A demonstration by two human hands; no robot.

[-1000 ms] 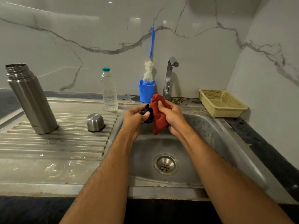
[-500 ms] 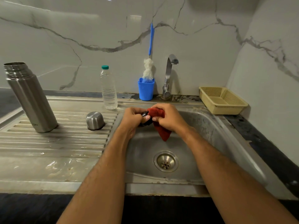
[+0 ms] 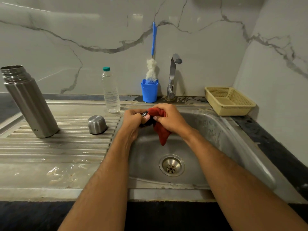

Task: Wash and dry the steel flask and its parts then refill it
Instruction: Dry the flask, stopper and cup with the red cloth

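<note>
Head cam caught you over the sink [image 3: 216, 124] with both hands busy. Your left hand [image 3: 133, 119] had its fingers curled round a small black stopper [image 3: 144, 114], thumb tip pressed on top, so most of that part was hidden and only a dark edge peeked out. Your right hand [image 3: 168, 119] was bunched round a red cloth [image 3: 162, 134], pressed right up against the stopper, with the loose tail of the cloth hanging below your fingers toward the drain [image 3: 171, 165]. Out past your left knuckles, the steel cup [image 3: 97, 124] sat upside down on the ribbed drainboard [image 3: 55, 147], and further that way the steel flask [image 3: 28, 102] stood open-mouthed. Beyond your fingertips were a plastic water bottle [image 3: 110, 92], a blue holder [image 3: 149, 90] with a bottle brush [image 3: 152, 69], the tap [image 3: 173, 75], and a yellow basket [image 3: 230, 100] off to the right.
</note>
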